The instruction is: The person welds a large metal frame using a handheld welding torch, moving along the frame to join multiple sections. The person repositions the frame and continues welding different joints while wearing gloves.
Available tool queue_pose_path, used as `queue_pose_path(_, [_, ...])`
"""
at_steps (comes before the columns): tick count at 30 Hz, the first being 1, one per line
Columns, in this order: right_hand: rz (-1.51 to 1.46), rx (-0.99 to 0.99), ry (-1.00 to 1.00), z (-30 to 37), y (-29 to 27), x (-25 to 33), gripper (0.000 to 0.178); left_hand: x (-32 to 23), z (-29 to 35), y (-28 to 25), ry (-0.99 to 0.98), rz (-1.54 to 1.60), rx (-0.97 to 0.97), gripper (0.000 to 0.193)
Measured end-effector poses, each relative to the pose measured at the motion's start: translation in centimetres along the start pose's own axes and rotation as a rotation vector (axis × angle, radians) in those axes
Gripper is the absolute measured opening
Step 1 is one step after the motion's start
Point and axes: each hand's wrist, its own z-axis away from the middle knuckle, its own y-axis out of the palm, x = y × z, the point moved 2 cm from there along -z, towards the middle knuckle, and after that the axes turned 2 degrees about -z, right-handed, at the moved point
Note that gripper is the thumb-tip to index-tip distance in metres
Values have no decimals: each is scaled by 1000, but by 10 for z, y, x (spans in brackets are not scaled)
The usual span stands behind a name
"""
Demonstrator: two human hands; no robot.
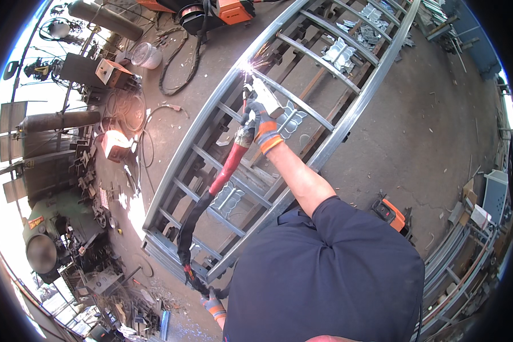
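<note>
My right hand [260, 122], in a grey and orange glove, is closed around a welding torch [247, 91]. The torch tip meets the far side rail of a silvery metal frame [211, 122], where a bright arc [247, 67] throws sparks. A white, block-shaped piece [268, 98] sits beside the torch; whether it belongs to it I cannot tell. From the torch a thick cable [228, 168], red-sleeved then black, runs down across the frame's crossbars. Near the frame's lower corner my gloved left hand [212, 305] grips that cable, its fingers partly hidden.
Flower-like metal ornaments [290, 121] show between the crossbars. Beyond the frame stand an orange and black machine [228, 12] with a wire spool and a white bucket [146, 56]. Gas cylinders [60, 119] and loose cables lie at left. An orange and black tool [392, 214] lies right of me.
</note>
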Motion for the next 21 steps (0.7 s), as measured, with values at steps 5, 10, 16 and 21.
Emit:
queue_pose_path(5, [-5, -5, -9, 5, 2, 0, 15, -2, 1, -1, 3, -18, 5, 25])
queue_pose_path(10, [74, 11, -67, 7, 3, -1, 15, 1, -5, -4, -46, -36, -5, 26])
queue_pose_path(16, [30, -41, -51, 7, 6, -6, 24, -7, -6, -5, -64, -215, -42, 27])
queue_pose_path(21, [91, -6, -49, 39, 3, -23, 29, 8, -7, -20, -124, -161, -128, 36])
